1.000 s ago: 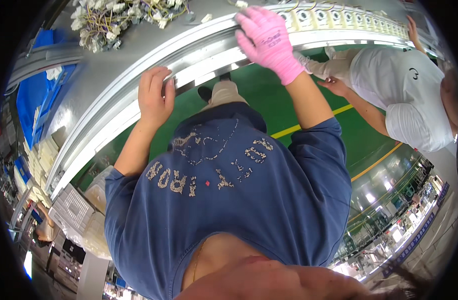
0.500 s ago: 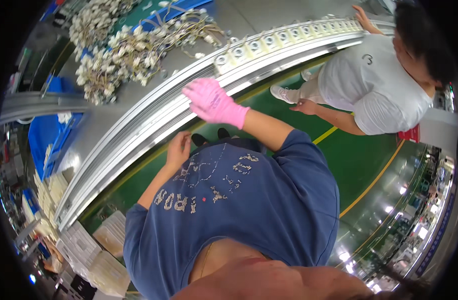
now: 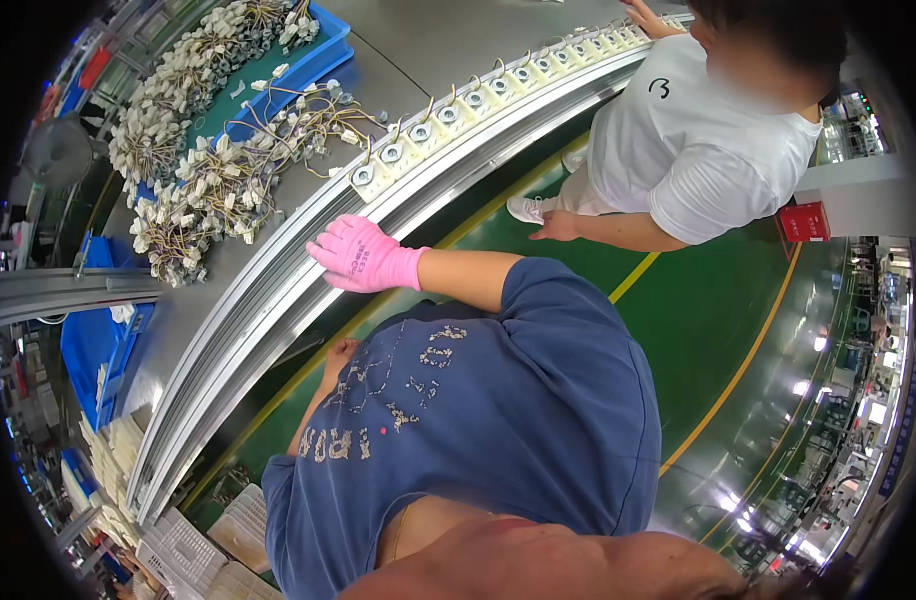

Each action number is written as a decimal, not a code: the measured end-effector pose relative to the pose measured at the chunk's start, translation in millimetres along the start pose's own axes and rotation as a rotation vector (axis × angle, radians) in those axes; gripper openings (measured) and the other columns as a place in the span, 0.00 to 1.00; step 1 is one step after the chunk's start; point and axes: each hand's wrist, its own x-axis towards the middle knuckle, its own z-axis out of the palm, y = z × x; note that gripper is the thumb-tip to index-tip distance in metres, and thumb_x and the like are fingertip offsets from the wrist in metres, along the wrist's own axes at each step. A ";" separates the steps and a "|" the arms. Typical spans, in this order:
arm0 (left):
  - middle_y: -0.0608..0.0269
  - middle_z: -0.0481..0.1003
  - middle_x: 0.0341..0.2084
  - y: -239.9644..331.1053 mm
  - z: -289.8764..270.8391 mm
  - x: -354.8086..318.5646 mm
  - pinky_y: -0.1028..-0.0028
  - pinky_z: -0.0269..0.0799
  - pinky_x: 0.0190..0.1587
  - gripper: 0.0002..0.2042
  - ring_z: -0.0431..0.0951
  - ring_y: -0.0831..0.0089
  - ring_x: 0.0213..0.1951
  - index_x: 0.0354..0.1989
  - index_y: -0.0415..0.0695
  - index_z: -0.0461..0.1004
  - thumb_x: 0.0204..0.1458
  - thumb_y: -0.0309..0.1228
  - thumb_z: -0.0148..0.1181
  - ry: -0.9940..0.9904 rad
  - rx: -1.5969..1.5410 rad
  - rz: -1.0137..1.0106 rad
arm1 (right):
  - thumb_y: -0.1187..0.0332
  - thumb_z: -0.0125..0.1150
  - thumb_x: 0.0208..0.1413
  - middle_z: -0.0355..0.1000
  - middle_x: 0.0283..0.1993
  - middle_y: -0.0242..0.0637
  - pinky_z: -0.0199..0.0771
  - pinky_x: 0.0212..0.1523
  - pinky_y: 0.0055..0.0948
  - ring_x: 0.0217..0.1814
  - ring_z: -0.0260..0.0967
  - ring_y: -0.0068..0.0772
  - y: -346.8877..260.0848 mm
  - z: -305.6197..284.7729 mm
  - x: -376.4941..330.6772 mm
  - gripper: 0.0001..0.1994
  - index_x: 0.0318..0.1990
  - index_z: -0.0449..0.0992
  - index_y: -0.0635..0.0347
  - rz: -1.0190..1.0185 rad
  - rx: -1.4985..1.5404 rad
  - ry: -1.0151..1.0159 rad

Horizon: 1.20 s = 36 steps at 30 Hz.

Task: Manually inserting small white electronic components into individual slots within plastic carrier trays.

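Note:
My right hand [image 3: 358, 255], in a pink glove, rests palm down on the silver metal rail [image 3: 268, 262], fingers slightly apart and holding nothing visible. Just beyond it begins a row of white square parts [image 3: 418, 135], each with a round metal centre and a brown wire, curving away to the far right. My bare left hand [image 3: 341, 353] hangs low on the near side of the rail beside my blue shirt, which partly covers it; its fingers do not show clearly. Across the rail lies a heap of white connectors with brown wires [image 3: 218, 185].
Behind the heap stands a blue tray [image 3: 323, 50] with more wired connectors. Another blue bin [image 3: 98, 350] is at the left. A co-worker in white [image 3: 698, 140] stands at right, one hand by the row's far end. Pale plastic crates [image 3: 183, 550] sit lower left.
The whole view has shifted, carrying the rail and parts left and down in the picture. My gloved hand stays on the rail. My left hand has dropped closer to my shirt.

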 end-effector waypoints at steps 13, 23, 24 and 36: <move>0.72 0.66 0.18 -55.6 -45.8 -42.3 0.81 0.59 0.24 0.04 0.61 0.84 0.23 0.26 0.38 0.70 0.48 0.25 0.51 0.163 0.081 -0.004 | 0.53 0.48 0.46 0.65 0.37 0.37 0.56 0.45 0.36 0.43 0.61 0.38 -30.1 13.7 30.9 0.21 0.42 0.68 0.60 0.087 0.147 -0.063; 0.67 0.70 0.17 -76.0 -129.3 -136.0 0.78 0.63 0.26 0.06 0.66 0.80 0.22 0.26 0.39 0.71 0.49 0.29 0.51 0.252 -0.030 0.060 | 0.56 0.48 0.47 0.63 0.43 0.42 0.52 0.51 0.40 0.49 0.58 0.41 -112.0 78.8 117.2 0.21 0.45 0.65 0.60 0.125 0.019 -0.113; 0.62 0.71 0.17 -96.6 -141.1 -142.1 0.75 0.64 0.26 0.07 0.68 0.76 0.21 0.25 0.39 0.72 0.49 0.30 0.51 0.315 0.074 0.113 | 0.56 0.48 0.47 0.64 0.43 0.42 0.53 0.51 0.39 0.48 0.59 0.41 -111.8 97.3 119.0 0.21 0.45 0.65 0.60 0.081 0.029 -0.022; 0.49 0.74 0.25 -269.8 -180.4 -279.4 0.66 0.69 0.32 0.10 0.75 0.55 0.31 0.29 0.40 0.73 0.44 0.34 0.52 0.360 0.269 -0.399 | 0.71 0.50 0.47 0.67 0.26 0.42 0.60 0.36 0.37 0.32 0.64 0.44 -133.9 98.7 160.3 0.06 0.31 0.70 0.64 0.338 0.030 -0.356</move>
